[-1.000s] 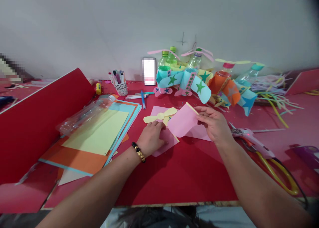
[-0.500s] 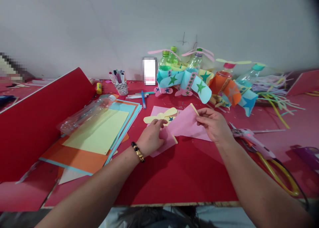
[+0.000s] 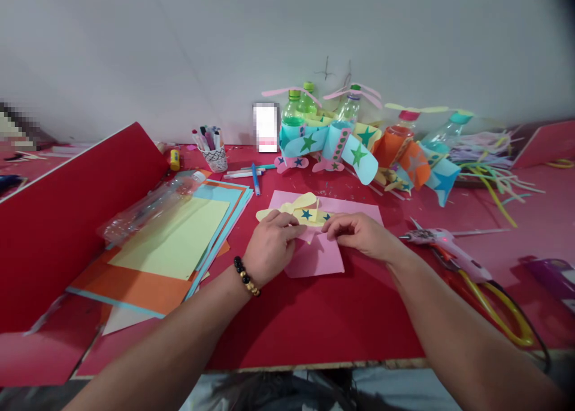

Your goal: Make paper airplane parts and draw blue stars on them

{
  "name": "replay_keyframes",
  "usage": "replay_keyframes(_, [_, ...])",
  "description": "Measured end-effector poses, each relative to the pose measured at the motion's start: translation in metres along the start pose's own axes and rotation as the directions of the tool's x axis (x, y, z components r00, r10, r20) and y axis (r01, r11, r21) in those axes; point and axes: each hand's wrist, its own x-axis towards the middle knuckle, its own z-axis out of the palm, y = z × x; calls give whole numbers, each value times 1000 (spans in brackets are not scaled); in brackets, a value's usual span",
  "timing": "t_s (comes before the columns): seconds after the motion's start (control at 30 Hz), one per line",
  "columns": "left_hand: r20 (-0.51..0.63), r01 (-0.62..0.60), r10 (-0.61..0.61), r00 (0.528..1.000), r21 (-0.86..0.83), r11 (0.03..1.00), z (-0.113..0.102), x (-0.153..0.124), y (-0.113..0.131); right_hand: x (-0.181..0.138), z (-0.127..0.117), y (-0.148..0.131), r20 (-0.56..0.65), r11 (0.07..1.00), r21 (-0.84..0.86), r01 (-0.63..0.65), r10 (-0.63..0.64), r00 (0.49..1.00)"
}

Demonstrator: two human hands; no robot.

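A pink paper sheet [image 3: 317,260] lies flat on the red table [image 3: 314,321]. On its far part sit yellow paper pieces [image 3: 300,210] with small blue stars and a propeller shape. My left hand [image 3: 269,246], with a bead bracelet at the wrist, rests on the pink sheet with fingers curled and pinched at the yellow pieces. My right hand [image 3: 359,234] lies beside it, fingertips pressed together on the same spot where pink and yellow paper meet.
A stack of coloured paper [image 3: 179,243] with a clear plastic bottle [image 3: 148,207] lies at left beside a raised red board [image 3: 67,219]. Decorated bottle planes [image 3: 350,141] and a pen cup [image 3: 214,153] stand at the back. A glue gun [image 3: 449,252] lies right.
The pink sheet, held up and curled by my right hand, has been laid flat on the table. My right hand has come down to meet the left at the yellow pieces.
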Motion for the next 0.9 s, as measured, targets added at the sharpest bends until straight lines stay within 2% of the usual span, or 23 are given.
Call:
replay_keyframes(0.07, [83, -44, 39, 996, 57, 997, 2, -1, 5, 1, 0, 4, -6, 998, 18, -54, 55, 998])
replay_keyframes(0.2, [163, -93, 73, 984, 119, 989, 4, -3, 15, 2, 3, 11, -31, 984, 82, -156, 159, 987])
replay_keyframes(0.43, [284, -90, 36, 958, 181, 979, 6, -9, 37, 2, 10, 7, -50, 933, 254, -255, 276, 960])
replay_keyframes(0.53, [355, -105, 34, 934, 184, 977, 6, -11, 44, 2, 10, 6, -49, 932, 250, -263, 283, 958])
replay_keyframes(0.63, [399, -97, 28, 917, 152, 984, 5, -11, 46, 1, 5, 5, -110, 966, 94, -239, 249, 962])
replay_keyframes(0.73, [390, -83, 30, 920, 120, 989, 3, -11, 42, -3, 1, 0, -128, 948, -207, -242, 219, 967])
replay_keyframes(0.8, [392, -86, 32, 920, 122, 989, 3, -11, 39, -7, 1, -6, -75, 886, -398, -238, 227, 971])
replay_keyframes(0.9, [411, -97, 32, 911, 140, 985, 3, -12, 35, -12, 8, -15, -29, 742, -630, -232, 276, 961])
